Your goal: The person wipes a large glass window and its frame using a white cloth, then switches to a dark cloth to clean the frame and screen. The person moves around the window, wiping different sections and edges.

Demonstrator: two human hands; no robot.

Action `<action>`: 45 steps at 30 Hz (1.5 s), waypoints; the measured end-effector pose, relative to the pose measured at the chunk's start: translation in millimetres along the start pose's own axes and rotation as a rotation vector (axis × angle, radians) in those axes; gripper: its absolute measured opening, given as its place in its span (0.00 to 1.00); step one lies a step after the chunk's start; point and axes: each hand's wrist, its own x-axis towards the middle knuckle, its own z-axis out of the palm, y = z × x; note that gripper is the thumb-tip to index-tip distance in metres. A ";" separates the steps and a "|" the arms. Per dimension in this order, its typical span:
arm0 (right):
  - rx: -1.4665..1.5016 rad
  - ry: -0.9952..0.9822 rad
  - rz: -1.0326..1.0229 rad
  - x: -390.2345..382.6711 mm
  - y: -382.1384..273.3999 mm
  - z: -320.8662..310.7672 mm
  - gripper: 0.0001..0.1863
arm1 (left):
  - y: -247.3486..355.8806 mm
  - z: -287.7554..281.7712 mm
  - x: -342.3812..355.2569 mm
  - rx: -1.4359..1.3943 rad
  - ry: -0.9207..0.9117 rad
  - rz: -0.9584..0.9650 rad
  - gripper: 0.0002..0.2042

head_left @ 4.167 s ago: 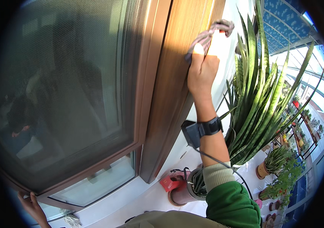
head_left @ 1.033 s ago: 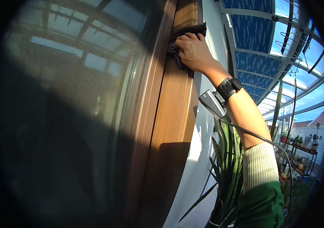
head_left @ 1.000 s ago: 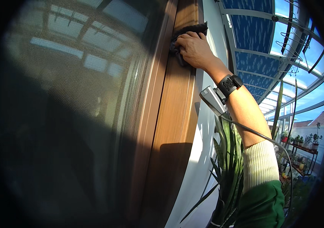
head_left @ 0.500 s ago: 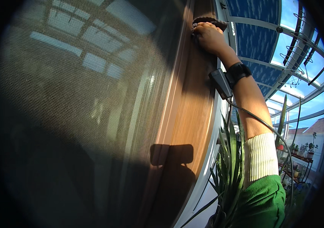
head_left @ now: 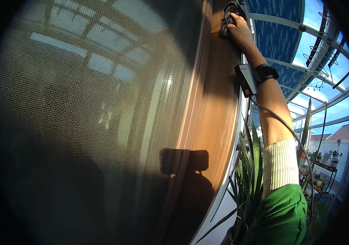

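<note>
My right hand reaches high up, its fingers closed on a dark crumpled cloth. The cloth lies against the upper part of a brown wood-look frame, near its right edge. A black strap with a small grey box sits at my right wrist, and a cable runs from the box down along the forearm. To the left of the frame stretches a mesh screen with reflections of roof panes on it. My left hand does not show.
A tall plant with long pointed leaves stands close to the frame, beneath my right arm. Farther back on the right are a rack of potted plants and wire hangers below a glazed roof with blue blinds.
My right hand has moved slightly up and to the right with the cloth. The cloth now bunches up more along the fingers, and the view has shifted a little.
</note>
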 end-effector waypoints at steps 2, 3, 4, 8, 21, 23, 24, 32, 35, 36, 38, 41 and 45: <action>0.128 -0.090 0.112 -46.1 -36.8 -30.1 0.31 | 7.0 0.3 -8.9 0.717 0.049 0.230 0.22; 0.068 -0.088 0.144 -75.9 -57.9 -41.2 0.31 | 12.6 3.6 -14.6 0.749 0.052 0.242 0.21; 0.026 -0.071 0.123 -97.8 -75.1 -50.8 0.32 | 19.6 9.0 -20.5 0.743 0.046 0.236 0.21; 0.046 -0.142 0.221 -86.2 -82.0 -55.2 0.36 | 54.6 38.8 -37.4 0.732 0.016 0.188 0.21; 0.391 -0.132 0.315 -33.4 -45.6 -36.8 0.26 | 154.1 122.6 -125.2 0.790 0.156 0.034 0.20; 0.393 -0.050 0.271 -48.8 -60.4 -45.2 0.31 | 167.1 139.2 -144.9 0.835 0.192 -0.002 0.20; 0.387 -0.015 0.229 -57.3 -64.7 -47.7 0.32 | 173.8 148.4 -153.3 0.859 0.201 -0.026 0.20; 0.270 -0.042 0.261 -185.7 -128.3 -95.3 0.39 | 225.7 217.4 -189.5 0.870 0.137 -0.155 0.21; 0.176 -0.120 0.365 -239.6 -183.7 -120.0 0.35 | 237.7 231.9 -204.1 0.855 0.208 -0.153 0.20; 0.363 -0.181 0.531 -254.9 -193.1 -130.1 0.33 | 239.5 235.5 -209.7 0.832 0.219 -0.108 0.20; 0.360 -0.196 0.556 -291.5 -221.2 -148.8 0.32 | 241.4 238.0 -220.3 0.844 0.276 -0.083 0.19; 0.391 -0.255 0.656 -343.2 -258.0 -170.1 0.31 | 238.2 237.2 -234.3 0.841 0.352 -0.092 0.19; 0.657 -0.309 0.801 -414.9 -307.4 -201.3 0.17 | 229.2 239.6 -247.8 0.848 0.377 -0.046 0.18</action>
